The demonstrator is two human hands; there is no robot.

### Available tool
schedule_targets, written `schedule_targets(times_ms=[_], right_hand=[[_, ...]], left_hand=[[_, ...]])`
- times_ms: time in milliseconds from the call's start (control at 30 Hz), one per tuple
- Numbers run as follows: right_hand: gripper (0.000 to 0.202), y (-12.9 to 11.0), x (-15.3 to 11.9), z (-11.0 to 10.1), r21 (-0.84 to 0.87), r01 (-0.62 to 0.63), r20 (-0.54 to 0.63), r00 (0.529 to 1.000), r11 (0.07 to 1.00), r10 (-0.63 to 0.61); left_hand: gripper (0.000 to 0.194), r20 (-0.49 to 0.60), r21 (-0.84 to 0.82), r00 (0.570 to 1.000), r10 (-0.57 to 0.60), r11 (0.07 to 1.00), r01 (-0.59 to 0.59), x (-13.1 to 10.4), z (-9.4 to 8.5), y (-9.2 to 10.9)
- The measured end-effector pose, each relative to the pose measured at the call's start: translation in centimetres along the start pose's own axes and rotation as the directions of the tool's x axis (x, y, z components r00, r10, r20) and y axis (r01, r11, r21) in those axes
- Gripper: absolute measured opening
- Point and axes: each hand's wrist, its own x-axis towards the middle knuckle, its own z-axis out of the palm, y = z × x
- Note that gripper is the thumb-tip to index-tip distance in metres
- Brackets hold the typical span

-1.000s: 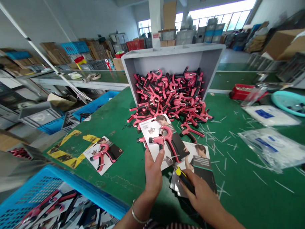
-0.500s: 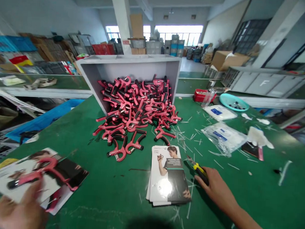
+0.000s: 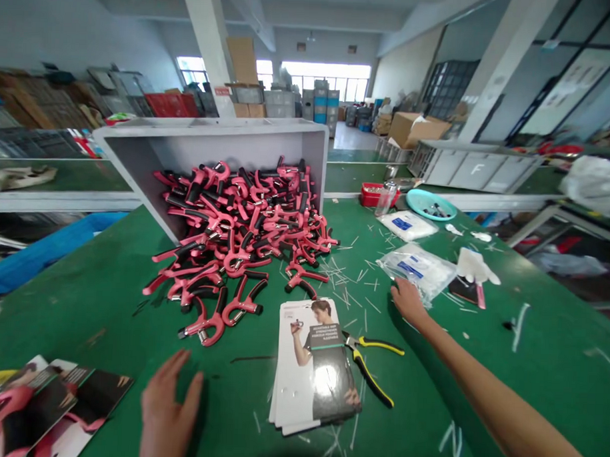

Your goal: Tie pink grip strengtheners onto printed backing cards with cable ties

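My left hand is over the table, thumb and fingers apart, holding nothing. To its left lie cards with pink-and-black hand grip strengtheners on them, partly cut off by the view. My right hand is at the near left edge of a clear plastic bag of white strips, fingers drawn together; what they hold, if anything, is hidden. Open-handled yellow-and-black pliers lie beside a stack of printed cards. Two loose hand grip strengtheners lie just beyond my left hand.
A grey crate on its side spills a heap of hand grip strengtheners. Thin white strips are scattered across the green table. Toward the back right are another bag, a red box, a turquoise dish and a white glove.
My left hand has let go of the card with the hand grip strengthener and moved right. My right hand has put down the pliers and reached forward to the bag. The view has swung right.
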Motion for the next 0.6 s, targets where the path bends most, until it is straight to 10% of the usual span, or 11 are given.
schedule_targets(times_ms=[167,600], right_hand=[[0.042,0.3,2.8,1.2,-0.101,-0.146,-0.061,0.988,0.984,0.140],[0.037,3.7,9.9,-0.3,-0.333,-0.337,-0.088,0.941,0.881,0.327]], left_hand=[[0.041,0.192,-0.036,0.973,0.131,0.991,-0.126,-3.4,6.3,2.6],[0.042,0.218,-0.008,0.972,0.089,0.996,-0.089,-3.7,6.2,2.9]])
